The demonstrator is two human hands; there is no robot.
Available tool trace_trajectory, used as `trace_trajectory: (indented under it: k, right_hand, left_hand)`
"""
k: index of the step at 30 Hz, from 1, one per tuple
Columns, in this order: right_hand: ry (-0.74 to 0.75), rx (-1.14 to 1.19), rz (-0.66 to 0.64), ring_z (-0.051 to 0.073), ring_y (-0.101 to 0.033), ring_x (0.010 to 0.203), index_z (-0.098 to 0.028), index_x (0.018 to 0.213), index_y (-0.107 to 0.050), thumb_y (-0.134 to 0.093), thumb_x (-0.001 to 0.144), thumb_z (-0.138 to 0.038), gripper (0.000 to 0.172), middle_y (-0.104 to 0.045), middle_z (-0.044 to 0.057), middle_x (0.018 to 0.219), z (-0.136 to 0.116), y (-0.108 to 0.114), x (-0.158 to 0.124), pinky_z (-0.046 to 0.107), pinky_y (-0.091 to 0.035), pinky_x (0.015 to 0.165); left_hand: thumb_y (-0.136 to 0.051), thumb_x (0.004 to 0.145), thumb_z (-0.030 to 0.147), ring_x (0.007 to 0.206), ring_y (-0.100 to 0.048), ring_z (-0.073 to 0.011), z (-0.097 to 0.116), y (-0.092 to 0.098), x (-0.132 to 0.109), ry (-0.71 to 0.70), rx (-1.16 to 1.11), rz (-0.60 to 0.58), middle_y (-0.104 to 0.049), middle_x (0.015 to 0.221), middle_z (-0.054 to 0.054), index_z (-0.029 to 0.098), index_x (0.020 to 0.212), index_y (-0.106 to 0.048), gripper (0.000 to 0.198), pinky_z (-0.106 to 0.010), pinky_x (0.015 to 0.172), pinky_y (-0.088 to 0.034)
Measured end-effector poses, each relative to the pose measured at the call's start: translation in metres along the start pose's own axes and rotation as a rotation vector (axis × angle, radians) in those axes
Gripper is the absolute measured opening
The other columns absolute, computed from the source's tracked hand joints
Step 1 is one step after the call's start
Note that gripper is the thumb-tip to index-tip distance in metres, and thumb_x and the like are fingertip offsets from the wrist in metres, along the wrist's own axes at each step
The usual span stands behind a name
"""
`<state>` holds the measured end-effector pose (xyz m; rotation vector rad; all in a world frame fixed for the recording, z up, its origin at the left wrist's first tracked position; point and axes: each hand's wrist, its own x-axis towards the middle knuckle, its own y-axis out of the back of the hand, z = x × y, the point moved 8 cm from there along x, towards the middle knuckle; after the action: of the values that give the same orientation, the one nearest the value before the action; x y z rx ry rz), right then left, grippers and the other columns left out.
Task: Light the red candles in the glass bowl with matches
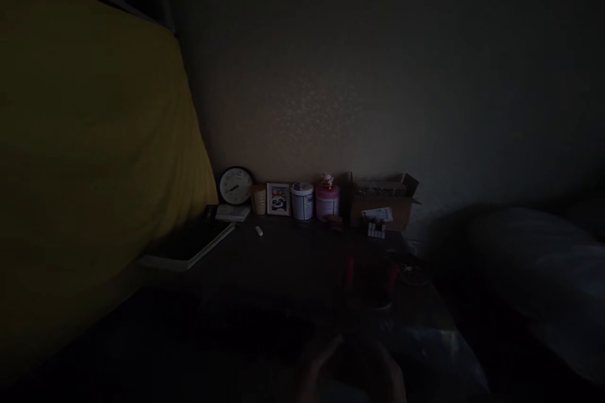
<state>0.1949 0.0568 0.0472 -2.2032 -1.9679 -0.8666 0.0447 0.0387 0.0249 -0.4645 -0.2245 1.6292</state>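
The picture is very dark. At the bottom edge, my left hand (316, 366) and my right hand (393, 373) face each other, curved and a little apart. Their fingers are mostly lost in shadow. Something dark lies between them, with a faint bluish patch low down; what it is, and whether I grip it, does not show. Just beyond the hands on the dark table (283, 264) is a dark object with two upright red parts (350, 272). Clear crinkled plastic (439, 343) lies to the right of my right hand.
Along the wall stand a round clock (236, 186), a framed panda picture (278, 199), a white tub (302, 201), a pink tub (328, 203) with a figurine (327, 180), and an open cardboard box (401, 211). A large book (191, 245) lies left, beside yellow cloth (94, 138).
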Motion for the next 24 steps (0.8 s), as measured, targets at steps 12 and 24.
trace_trajectory:
  k: [12,24]
  right_hand:
    - [0.043,-0.017,0.02,0.011,-0.064,0.059,-0.017,0.076,-0.065,-0.051,0.083,-0.04,0.028,-0.068,0.002,0.068,-0.026,0.015,0.009,0.014,-0.048,0.052]
    - [0.176,-0.13,0.137,0.014,-0.066,0.065,-0.021,0.087,-0.067,-0.043,0.088,-0.043,0.033,-0.07,0.005,0.076,-0.059,0.032,0.011,0.016,-0.052,0.056]
  left_hand:
    - [-0.071,0.07,0.032,0.1,-0.062,-0.0232,0.021,-0.017,0.008,-0.153,-0.092,-0.1,-0.071,0.097,-0.004,0.02,0.089,-0.071,0.023,-0.033,0.088,-0.049]
    - [-0.067,0.072,0.044,0.11,-0.056,-0.0252,0.029,-0.014,-0.002,-0.134,0.064,-0.033,-0.067,0.112,-0.004,0.024,0.098,-0.069,0.034,-0.038,0.099,-0.041]
